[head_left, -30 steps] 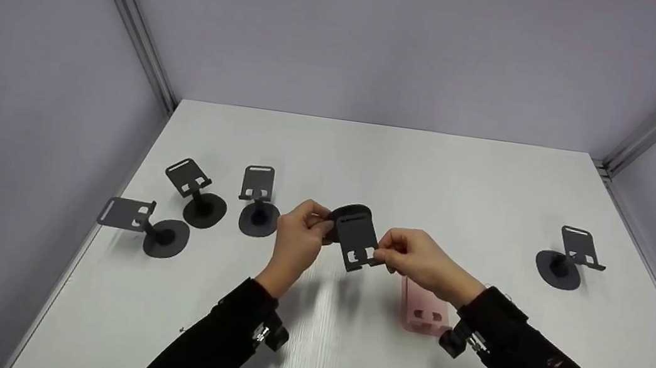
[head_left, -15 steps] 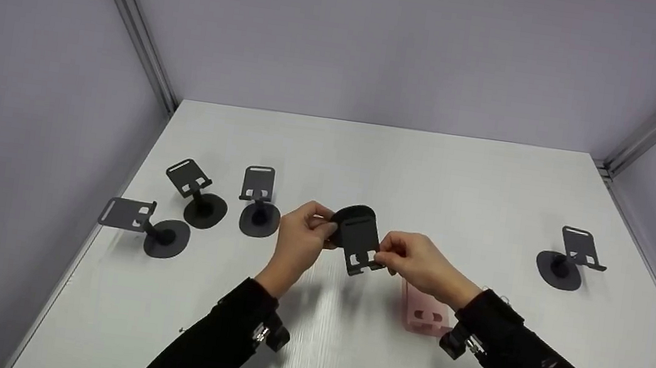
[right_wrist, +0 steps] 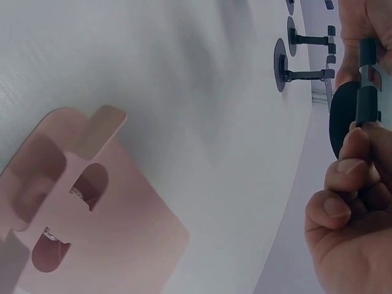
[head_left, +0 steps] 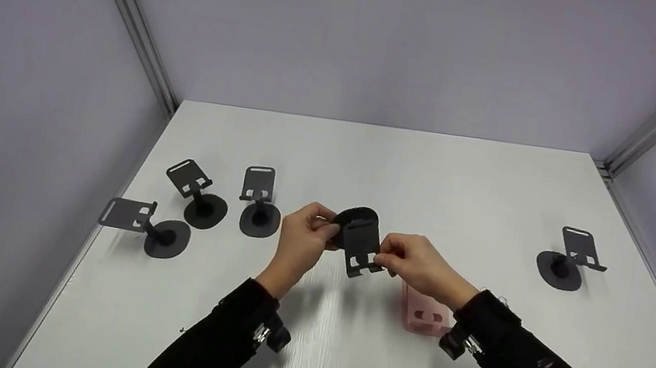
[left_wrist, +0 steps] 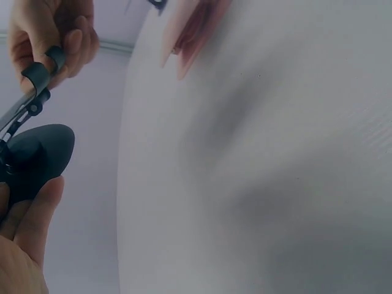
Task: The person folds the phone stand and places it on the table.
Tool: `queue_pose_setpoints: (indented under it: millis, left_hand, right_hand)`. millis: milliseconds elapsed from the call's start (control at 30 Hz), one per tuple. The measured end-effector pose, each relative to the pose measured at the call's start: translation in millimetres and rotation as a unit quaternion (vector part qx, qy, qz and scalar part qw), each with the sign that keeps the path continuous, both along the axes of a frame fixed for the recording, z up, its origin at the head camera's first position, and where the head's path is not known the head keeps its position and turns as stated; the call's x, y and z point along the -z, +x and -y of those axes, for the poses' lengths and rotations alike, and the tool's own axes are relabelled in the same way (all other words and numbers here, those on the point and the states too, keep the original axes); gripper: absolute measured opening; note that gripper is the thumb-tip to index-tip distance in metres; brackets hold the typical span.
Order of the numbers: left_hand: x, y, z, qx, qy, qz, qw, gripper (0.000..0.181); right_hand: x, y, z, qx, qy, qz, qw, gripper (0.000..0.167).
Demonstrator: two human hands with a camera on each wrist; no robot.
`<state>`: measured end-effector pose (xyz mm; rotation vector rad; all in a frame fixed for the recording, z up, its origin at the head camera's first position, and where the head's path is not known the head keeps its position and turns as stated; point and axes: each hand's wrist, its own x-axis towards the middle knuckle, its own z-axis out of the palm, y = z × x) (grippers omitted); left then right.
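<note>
Above the middle of the table, a black phone stand [head_left: 361,239] is held between both hands. The left hand [head_left: 303,238] grips its round base [left_wrist: 46,153], thumb on top. With thumb and fingertips, the right hand [head_left: 419,264] pinches the lower lip edge of its slotted plate; in the right wrist view the lip's hooked tabs [right_wrist: 367,105] stand beside the thumb. Below the right hand lies a pink phone stand [head_left: 426,314] on the table, partly hidden by that hand and wrist in the head view. Two cutouts show in its plate [right_wrist: 122,226].
Three black phone stands stand at the left: one near the left edge [head_left: 166,239], one behind it [head_left: 205,211] and one nearer the middle [head_left: 260,219]. Another black stand [head_left: 559,270] is at the right. Walls border the white table [head_left: 492,186] at the back and sides.
The held black stand has shifted slightly right and toward me, and its plate has tilted, showing more of the round base behind it. Both hands keep their hold; the other stands stay put.
</note>
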<state>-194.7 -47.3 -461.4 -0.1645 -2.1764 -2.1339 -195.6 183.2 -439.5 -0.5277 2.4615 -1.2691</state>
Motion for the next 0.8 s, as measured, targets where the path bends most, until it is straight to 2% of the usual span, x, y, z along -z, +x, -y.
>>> queue_pose_setpoints:
  millis: [333,800]
  left_hand:
    - [-1.1,2.4,0.2,0.015,0.029,0.025,0.9991,0.009]
    - [1.1,2.9,-2.6,0.028,0.06,0.05,0.9966,0.01]
  right_hand:
    - [8.1,-1.7,1.9,-0.012,0.014,-0.077,0.9969,0.016]
    - [12.0,-2.2,1.9,-0.007,0.03,-0.094,0.9951,0.02]
